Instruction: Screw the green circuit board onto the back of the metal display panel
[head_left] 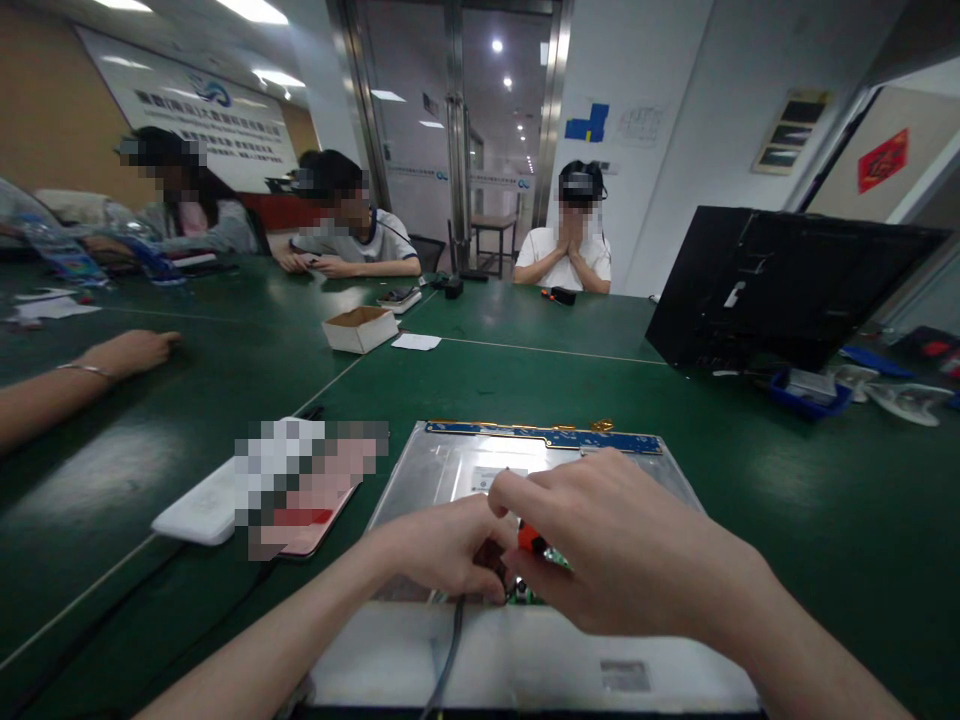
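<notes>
An opened flat display panel (442, 470) with a silver metal back lies on the table before me. A long blue circuit strip (525, 436) runs along its far edge. My right hand (607, 540) is closed around a screwdriver (531, 537), of which only part of the red and black handle shows between the fingers. Close against it, my left hand (457, 545) has its fingers curled down at a green circuit board (521, 592); what they pinch is hidden. A grey cable (454, 650) comes out under the left hand toward me.
Left of the panel lie a white device (202, 505) and a pink phone (322, 500). Farther off are an open box (361, 328), a black monitor (780, 285) and a blue tray (806, 398). Another person's arm (97, 370) rests at left; several people sit around the table.
</notes>
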